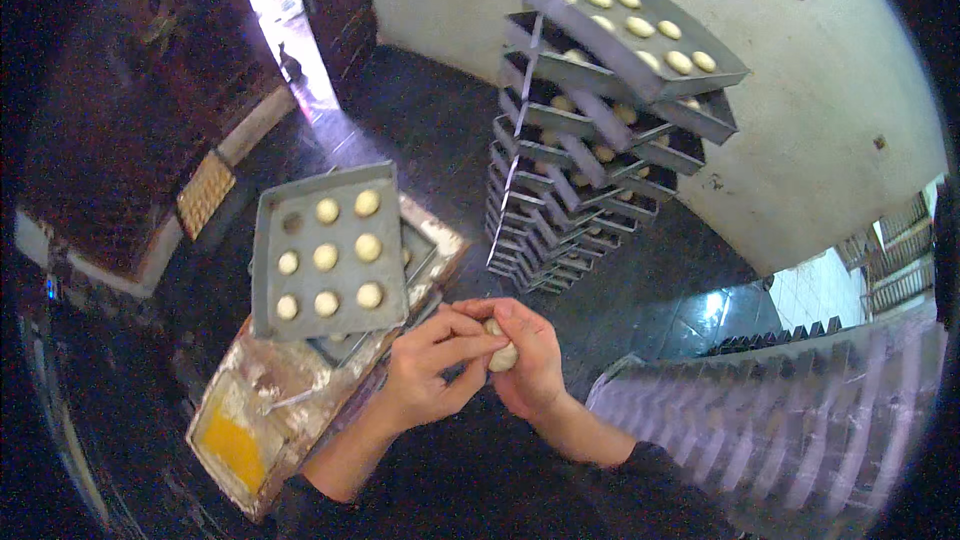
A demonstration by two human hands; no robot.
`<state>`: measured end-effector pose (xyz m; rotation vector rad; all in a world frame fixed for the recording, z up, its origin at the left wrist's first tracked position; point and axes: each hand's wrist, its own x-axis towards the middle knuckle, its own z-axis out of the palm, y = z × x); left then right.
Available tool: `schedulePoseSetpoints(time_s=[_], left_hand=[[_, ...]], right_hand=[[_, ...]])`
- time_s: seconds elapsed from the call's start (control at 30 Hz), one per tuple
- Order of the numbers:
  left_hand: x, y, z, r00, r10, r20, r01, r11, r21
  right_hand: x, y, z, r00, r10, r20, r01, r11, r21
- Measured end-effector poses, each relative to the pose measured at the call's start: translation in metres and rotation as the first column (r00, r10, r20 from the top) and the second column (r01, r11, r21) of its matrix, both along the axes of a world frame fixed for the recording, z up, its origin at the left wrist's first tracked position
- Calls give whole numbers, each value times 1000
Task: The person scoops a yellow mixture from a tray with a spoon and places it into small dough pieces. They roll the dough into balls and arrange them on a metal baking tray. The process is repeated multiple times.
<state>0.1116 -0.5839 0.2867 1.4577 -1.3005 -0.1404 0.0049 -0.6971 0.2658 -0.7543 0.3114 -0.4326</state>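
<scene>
A pale dough ball (503, 356) is held between my two hands in front of my body. My right hand (535, 365) cups it, fingers curled around its far side. With bent fingertips pressed together, my left hand (430, 365) grips it from the left; fingers hide part of the ball. Left of my hands, a grey metal tray (345, 225) carries several round dough balls (325, 257) in rows, with a dark round mark at its far left corner. Beneath that tray lies another metal tray (425, 265), mostly covered.
A worn, flour-dusted table (270, 365) supports the trays; yellow powder or meal (235, 445) fills a shallow section at its near end. Ahead to the right rises a tall stack of crisscrossed trays (560, 140) with dough balls. More metal racking (780, 420) stands at the near right. An egg tray (206, 196) leans far left.
</scene>
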Motion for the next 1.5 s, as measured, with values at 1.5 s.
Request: schedulePoseSetpoints(time_s=[1.5], left_hand=[[-38,-500,-98,591,-679,-436,646,722,-248]], right_hand=[[-43,-386,-13,-29,-933,-358,544,285,-789]])
